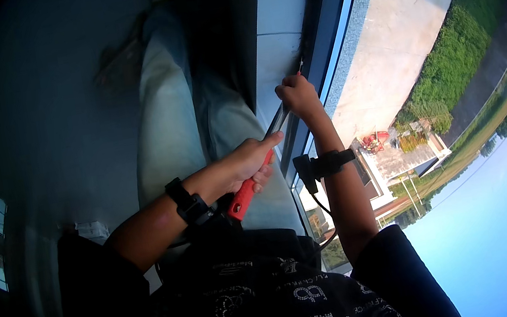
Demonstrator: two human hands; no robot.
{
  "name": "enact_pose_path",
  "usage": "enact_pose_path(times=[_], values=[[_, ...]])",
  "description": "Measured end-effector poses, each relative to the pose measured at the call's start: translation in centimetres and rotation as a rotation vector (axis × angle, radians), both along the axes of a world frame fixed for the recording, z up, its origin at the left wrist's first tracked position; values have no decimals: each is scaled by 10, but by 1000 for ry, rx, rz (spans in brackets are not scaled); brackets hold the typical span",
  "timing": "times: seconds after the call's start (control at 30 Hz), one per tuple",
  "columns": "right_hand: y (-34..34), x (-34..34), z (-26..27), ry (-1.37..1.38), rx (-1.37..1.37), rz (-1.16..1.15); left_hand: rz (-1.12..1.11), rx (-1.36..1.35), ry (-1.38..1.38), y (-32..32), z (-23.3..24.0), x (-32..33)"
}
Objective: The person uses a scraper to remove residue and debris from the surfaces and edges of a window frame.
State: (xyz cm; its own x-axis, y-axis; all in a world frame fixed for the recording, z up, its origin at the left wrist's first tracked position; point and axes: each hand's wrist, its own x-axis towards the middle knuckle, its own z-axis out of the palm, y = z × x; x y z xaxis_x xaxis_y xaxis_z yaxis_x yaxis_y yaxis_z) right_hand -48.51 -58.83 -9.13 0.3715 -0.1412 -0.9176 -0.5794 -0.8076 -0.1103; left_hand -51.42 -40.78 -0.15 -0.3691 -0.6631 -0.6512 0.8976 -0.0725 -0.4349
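My left hand is wrapped around the red handle of a hand tool, its thumb lying along the top. A long, narrow metal shaft runs from this handle away from me to the right. Near its far end my right hand is closed in a fist around the tool. A small red part and a pale tip show just beyond that fist, close to where the window sill meets the dark window frame. My right hand hides the tool's far part, so its exact kind is unclear.
Beyond the frame, outdoors, lie a pale concrete ledge, green shrubs and a road. My legs in jeans are beside the sill. A black cable hangs from my right wrist strap.
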Motion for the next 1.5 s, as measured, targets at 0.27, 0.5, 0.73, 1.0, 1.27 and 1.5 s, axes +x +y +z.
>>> enact_pose_path(times=[0.27, 0.5, 0.73, 1.0, 1.27, 1.5], values=[[-3, 2, 4, 10, 25, 10, 21, -10, -36, -2, -1, -7], [-5, 1, 4, 27, 34, 10, -7, 5, -33, -6, 0, -9], [1, 3, 12, -43, -2, 38, 47, -25, -29, -4, 2, -7], [-2, 20, 1, 22, 18, 36, -15, -10, -14, -2, 0, 16], [1, 9, 2, 14, -8, 30, -2, -34, 19, 2, 1, 15], [-8, -6, -5, 37, -1, -1, -49, -31, 49, -4, -12, 5]])
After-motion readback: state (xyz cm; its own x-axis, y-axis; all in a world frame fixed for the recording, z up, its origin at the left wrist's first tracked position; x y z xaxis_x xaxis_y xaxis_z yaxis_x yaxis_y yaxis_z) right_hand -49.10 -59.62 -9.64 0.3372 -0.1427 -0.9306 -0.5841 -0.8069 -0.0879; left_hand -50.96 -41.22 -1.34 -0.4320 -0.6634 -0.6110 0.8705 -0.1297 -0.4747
